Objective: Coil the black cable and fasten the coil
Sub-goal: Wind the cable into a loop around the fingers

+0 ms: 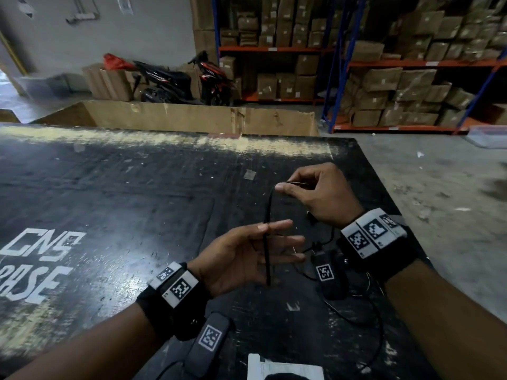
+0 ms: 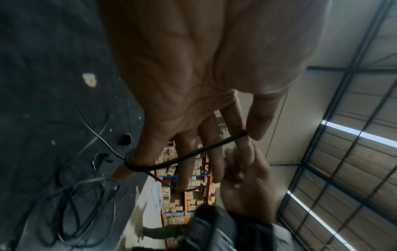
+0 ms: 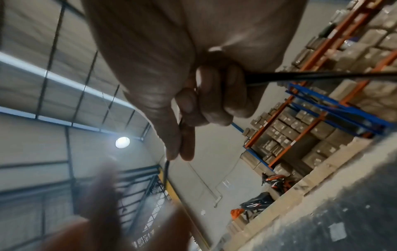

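Observation:
The black cable (image 1: 267,259) runs across my left palm and up to my right hand. My left hand (image 1: 285,237) is held palm up over the black table (image 1: 109,187) with fingers straight and spread. In the left wrist view the cable (image 2: 193,152) loops round the little-finger side of my left hand (image 2: 247,135), and the thumb presses it against the index finger. My right hand (image 1: 282,185) pinches the cable between thumb and index finger just beyond the left hand. The right wrist view shows that pinch of my right hand (image 3: 178,152) on the cable (image 3: 322,76). Slack cable (image 2: 75,203) lies in loose loops on the table.
A white sheet (image 1: 285,366) lies at the table's near edge. A long cardboard box (image 1: 192,116) stands past the far edge, with a motor scooter (image 1: 178,80) behind it. Shelves of cartons (image 1: 397,78) fill the right. The table's right edge drops to concrete floor (image 1: 439,187).

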Available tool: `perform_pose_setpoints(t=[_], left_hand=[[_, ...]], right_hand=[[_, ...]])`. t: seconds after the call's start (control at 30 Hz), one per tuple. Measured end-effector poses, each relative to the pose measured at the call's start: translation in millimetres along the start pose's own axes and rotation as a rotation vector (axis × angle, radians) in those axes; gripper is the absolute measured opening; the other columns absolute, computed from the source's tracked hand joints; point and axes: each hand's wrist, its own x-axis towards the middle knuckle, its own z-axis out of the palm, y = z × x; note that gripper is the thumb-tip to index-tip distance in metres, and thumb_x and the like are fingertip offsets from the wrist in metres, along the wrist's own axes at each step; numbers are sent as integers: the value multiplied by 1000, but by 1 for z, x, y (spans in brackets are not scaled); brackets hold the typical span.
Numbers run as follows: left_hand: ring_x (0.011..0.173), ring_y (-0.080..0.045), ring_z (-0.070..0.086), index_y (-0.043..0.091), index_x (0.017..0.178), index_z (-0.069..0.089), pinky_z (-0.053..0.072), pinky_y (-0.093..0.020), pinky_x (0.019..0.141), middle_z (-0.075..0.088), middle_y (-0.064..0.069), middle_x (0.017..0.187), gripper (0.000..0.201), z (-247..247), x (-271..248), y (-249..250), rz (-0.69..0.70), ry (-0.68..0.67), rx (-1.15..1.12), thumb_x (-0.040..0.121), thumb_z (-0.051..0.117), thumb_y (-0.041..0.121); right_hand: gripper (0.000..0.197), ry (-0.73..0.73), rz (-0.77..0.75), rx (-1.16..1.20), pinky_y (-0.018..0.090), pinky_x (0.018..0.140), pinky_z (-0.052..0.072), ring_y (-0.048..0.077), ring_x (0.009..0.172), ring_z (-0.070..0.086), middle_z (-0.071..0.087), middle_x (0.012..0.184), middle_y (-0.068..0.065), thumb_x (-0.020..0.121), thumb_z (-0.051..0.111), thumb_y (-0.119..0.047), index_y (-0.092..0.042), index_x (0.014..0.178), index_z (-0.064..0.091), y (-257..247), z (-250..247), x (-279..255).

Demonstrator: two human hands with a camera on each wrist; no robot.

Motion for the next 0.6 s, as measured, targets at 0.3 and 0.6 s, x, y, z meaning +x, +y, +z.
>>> perform_pose_setpoints(t=[0.3,0.6], left_hand=[[126,-39,65,22,129,71,47,-53,90,71,-10,131,38,-18,4,15,101,247,73,98,54,35],[142,-43,49,35,143,57,27,-83,107,54,-13,155,44,-21,-5,75,313,195,-26,102,40,39]], right_hand=[[14,-218,-149,46,45,70,62,13,73,76,80,78,-2,89,75,-28,-16,85,81,-37,11,-34],[48,-338,42,350,39,48,28,17,44,35,40,48,4,104,38,-38,-11,96,77,5,47,-79]])
